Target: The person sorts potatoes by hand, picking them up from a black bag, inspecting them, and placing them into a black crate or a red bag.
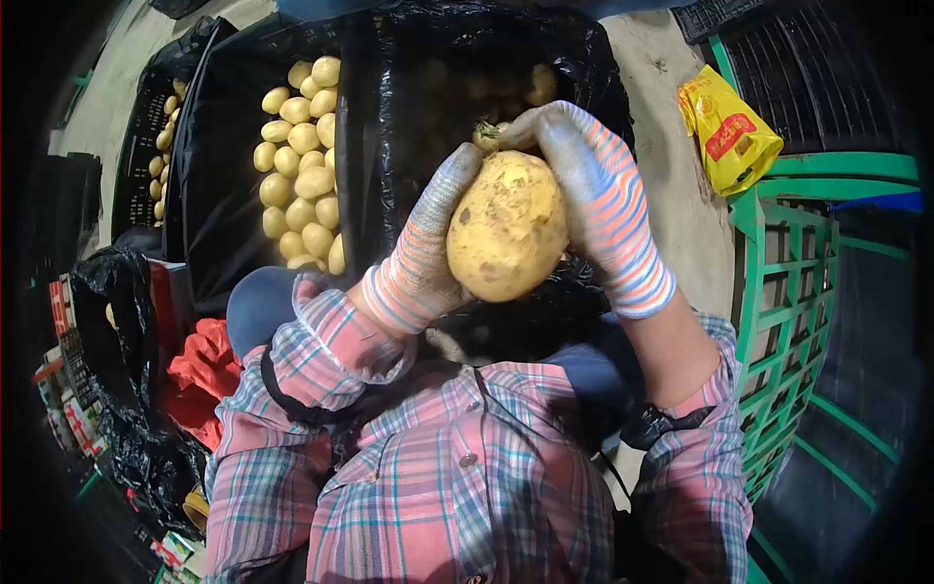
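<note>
A large yellow potato (506, 229) with brown, dirt-like spots is held up close in front of me. My left hand (428, 243), in a striped knit glove, cups its left side. Around the right side and top curls my right hand (598, 190), in a matching glove with greyed fingers. A small greenish, rough bit (486, 134) shows at the potato's top between the fingertips; I cannot make out what it is. Beneath the hands lies a crate lined with black plastic (418, 58), with some potatoes (540, 86) in its shade.
Left of it, another black-lined crate (219, 185) holds many yellow potatoes (302, 180). A further crate (131, 161) stands beyond. At right are a yellow bag (730, 131) with a red label and a green crate (788, 302). Red cloth (204, 375) and a black plastic bag (122, 389) lie at left.
</note>
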{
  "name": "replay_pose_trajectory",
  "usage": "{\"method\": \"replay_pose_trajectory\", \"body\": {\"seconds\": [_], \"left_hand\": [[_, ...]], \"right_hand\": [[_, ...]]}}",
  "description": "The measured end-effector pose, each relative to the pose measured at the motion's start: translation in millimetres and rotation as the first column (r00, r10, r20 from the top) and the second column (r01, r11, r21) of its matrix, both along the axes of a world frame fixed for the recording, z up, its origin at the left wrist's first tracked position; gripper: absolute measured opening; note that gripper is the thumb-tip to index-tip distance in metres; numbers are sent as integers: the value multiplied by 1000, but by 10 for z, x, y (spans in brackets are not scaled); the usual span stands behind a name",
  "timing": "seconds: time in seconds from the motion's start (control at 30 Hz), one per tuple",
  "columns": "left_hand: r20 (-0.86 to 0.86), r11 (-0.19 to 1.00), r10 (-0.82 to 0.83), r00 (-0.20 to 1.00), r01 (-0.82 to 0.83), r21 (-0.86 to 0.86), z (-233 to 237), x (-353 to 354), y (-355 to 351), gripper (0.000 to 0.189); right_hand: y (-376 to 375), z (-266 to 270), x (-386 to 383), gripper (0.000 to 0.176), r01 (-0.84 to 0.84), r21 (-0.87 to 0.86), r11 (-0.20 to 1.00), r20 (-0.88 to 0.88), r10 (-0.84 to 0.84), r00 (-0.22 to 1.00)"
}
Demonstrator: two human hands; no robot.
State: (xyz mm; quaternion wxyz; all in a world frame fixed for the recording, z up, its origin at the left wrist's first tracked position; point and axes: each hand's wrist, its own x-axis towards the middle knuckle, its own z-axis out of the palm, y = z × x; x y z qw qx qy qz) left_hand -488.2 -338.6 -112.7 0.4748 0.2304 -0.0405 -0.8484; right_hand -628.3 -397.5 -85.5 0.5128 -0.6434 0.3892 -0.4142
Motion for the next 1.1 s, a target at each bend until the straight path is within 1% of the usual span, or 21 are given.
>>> {"method": "replay_pose_trajectory", "body": {"seconds": [0.13,0.2,0.23,0.27,0.33,0.37,0.4,0.47,0.53,0.57,0.6,0.67,0.77,0.8,0.83,0.87,0.97,1.0,1.03,1.07,1.1], "left_hand": [[-131,998,28,991,-22,50,-69,-23,-17,56],[-335,999,14,942,3,51,-133,21,-47,51],[-260,992,117,959,-124,-10,-129,-46,-54,46],[105,947,236,966,-205,-246,-251,-107,10,45],[420,866,385,822,-165,-472,-202,-172,62,44],[359,947,252,899,-152,-283,-136,-175,57,47],[268,990,133,954,-113,-90,-43,-186,30,50],[166,991,105,981,-89,-102,-43,-183,35,48],[108,990,76,991,-62,-126,56,-72,15,46],[111,990,82,990,-68,-124,50,-48,10,46],[81,996,75,994,-71,-47,45,-12,0,51],[-125,997,71,990,-67,34,-1,81,-10,47],[-139,997,77,987,-78,2,-22,69,8,45],[-46,995,88,995,-85,54,-27,56,16,50],[106,994,15,994,-26,104,68,73,56,49],[84,999,38,996,-36,-25,65,40,46,50],[3,978,48,999,-46,-205,36,1,25,58],[-150,978,-93,984,61,-200,-19,66,68,60],[-133,972,-139,981,109,-210,-2,133,106,61],[-116,963,-185,976,156,-220,17,197,148,62],[76,964,-127,989,141,-225,98,174,160,63]], "right_hand": [[36,53,-96,35,-18,305,952,142,-26,990],[133,142,-63,33,-56,-375,925,-320,-73,945],[179,192,9,37,-168,-498,851,-450,-88,889],[224,242,81,43,-279,-605,746,-547,-135,826],[219,60,103,42,-245,-604,759,-524,-146,839],[173,18,39,39,-133,-434,891,-369,-41,929],[32,-49,-78,38,-214,-421,881,-436,10,900],[-183,-165,-268,35,-300,-432,851,-521,36,853],[-135,-74,-176,41,-163,65,984,-135,171,976],[-51,85,-166,46,-173,360,917,27,175,984],[34,100,-130,46,-183,360,915,27,185,982],[166,99,-57,58,-172,35,984,-25,173,985],[226,75,-11,45,-137,-195,971,-107,117,987],[211,49,-11,45,-140,-196,971,-100,123,987],[174,-12,-37,40,-126,-17,992,-17,125,992],[151,-57,-40,37,-123,160,979,65,114,991],[140,-63,-16,39,-106,74,992,7,106,994],[161,39,-29,38,-84,82,993,-36,87,996],[172,16,-36,35,-66,214,975,43,58,997],[123,-92,-88,34,-49,-20,999,-99,46,994],[116,-68,-86,34,-26,-30,999,-136,22,991]]}}
